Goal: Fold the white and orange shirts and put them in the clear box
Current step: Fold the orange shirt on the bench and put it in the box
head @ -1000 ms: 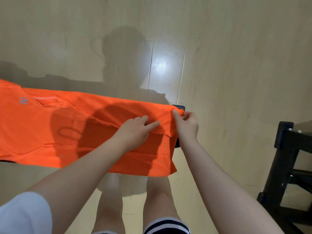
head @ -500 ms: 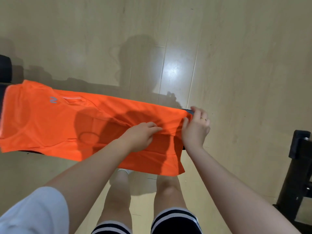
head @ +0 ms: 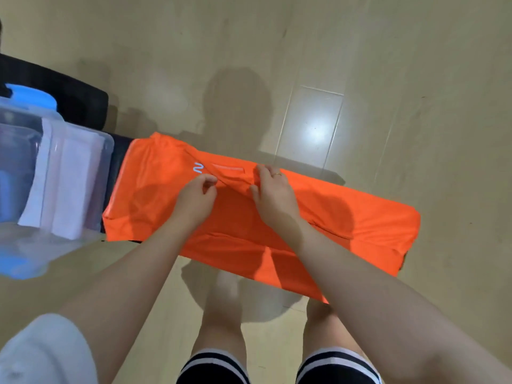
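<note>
White shirt (head: 69,187) already lay folded in the clear box (head: 109,145), left of the fingers; both hands, left (head: 194,200) and right (head: 273,194), pinched a fold in the orange shirt (head: 346,214), half-folded on the bench (head: 117,162).

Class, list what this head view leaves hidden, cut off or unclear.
- Clear box: left edge crops it; far end unseen.
- Dark bench: orange shirt covers most of it.
- White shirt: blurred through the box wall.
- Left hand and right hand: fingertips buried in fabric.
</note>
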### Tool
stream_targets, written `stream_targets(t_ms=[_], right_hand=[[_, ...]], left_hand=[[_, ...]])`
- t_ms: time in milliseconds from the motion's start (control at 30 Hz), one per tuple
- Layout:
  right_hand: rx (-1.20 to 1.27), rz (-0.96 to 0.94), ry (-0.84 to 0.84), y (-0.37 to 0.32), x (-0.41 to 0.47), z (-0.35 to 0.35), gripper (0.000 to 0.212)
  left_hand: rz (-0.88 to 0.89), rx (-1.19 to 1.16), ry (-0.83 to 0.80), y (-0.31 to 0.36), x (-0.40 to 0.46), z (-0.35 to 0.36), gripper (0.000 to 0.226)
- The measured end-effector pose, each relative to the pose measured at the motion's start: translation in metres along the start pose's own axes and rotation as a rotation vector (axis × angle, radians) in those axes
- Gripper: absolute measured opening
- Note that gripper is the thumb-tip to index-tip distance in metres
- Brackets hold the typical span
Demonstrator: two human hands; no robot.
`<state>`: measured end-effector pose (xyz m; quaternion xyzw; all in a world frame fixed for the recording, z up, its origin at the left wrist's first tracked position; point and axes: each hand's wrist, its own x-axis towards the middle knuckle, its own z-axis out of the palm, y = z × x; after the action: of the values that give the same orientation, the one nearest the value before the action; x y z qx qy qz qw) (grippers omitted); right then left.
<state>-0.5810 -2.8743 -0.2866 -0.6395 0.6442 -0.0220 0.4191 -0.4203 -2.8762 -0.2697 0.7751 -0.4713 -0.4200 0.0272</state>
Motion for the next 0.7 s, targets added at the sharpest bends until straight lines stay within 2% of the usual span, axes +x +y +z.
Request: stream_targets(t_ms=[133,200,267,333,400,467,567,700], right_hand=[[-0.108,0.116,0.192,-0.027,0.021,0.023,0.029],[-0.055,0.172,0.192,-0.035,0.025,0.026,0.022],[-0.087,0.090,0.190,-0.040,0.020,0.028,0.015],[-0.215,-0.077,0.101,-0.045,0.008,0.027,0.010],[-0.288,-0.172,-0.126,-0.053,-0.002,0.026,0.018],[-0.248,-0.071,-0.321,-0.061,-0.007,0.025,0.033],[-0.141,0.090,-0.184,-0.078,0.006,0.023,0.032],[-0.171,0.103,-0.102,-0.104,0.047,0.027,0.031]], left_hand=[[0.065,0.041,-0.028,-0.021,0.027,-0.030,0.027],[0.095,0.038,-0.065,-0.028,0.038,-0.042,0.025],[0.109,0.047,-0.109,-0.035,0.049,-0.053,0.024],[0.121,0.064,-0.128,-0.040,0.055,-0.063,0.024],[0.135,0.081,-0.124,-0.043,0.057,-0.072,0.025],[0.160,0.087,-0.099,-0.048,0.059,-0.083,0.026],[0.264,0.106,-0.020,-0.054,0.072,-0.101,0.032],[0.354,0.349,-0.022,-0.050,0.114,-0.117,0.036]])
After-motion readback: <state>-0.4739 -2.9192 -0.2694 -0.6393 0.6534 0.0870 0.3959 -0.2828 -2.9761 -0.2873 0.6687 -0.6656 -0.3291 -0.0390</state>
